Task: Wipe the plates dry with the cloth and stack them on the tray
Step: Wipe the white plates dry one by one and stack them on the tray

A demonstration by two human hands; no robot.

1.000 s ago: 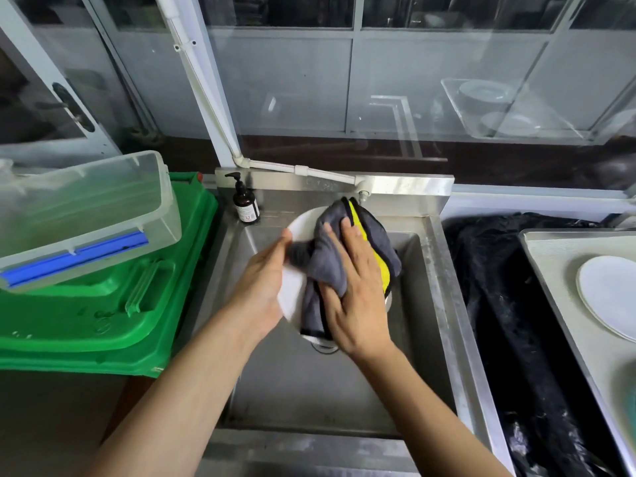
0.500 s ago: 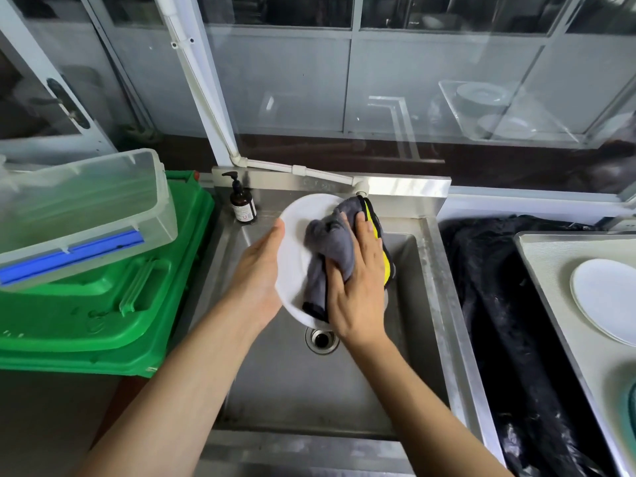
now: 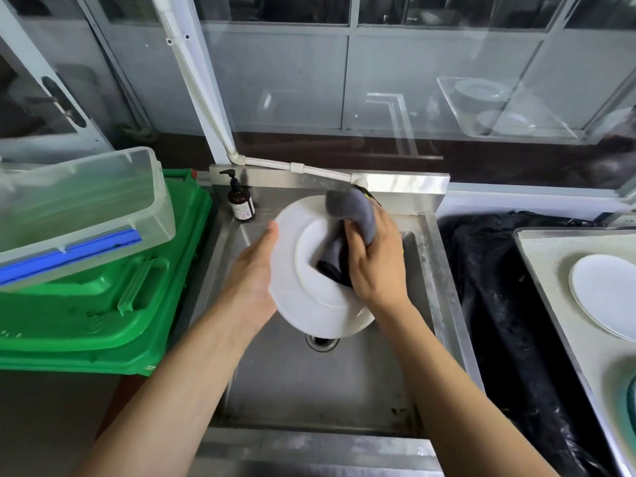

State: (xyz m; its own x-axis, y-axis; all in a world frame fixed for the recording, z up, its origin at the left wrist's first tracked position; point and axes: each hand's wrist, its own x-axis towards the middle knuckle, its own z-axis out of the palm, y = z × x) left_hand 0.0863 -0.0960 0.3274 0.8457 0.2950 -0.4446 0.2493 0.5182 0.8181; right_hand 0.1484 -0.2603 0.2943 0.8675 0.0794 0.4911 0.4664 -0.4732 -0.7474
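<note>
nearby, soap bottle (image 3: 242,204) flanks plate (image 3: 296,270) gripped by left hand (image 3: 253,280), cloth (image 3: 354,215) by right hand (image 3: 377,266).

Head-worn camera looks steeply down, close over the sink (image 3: 344,390).

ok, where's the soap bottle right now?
In the head view the soap bottle stands upright at the sink's back-left corner, just left of the plate that the left hand holds.
</note>
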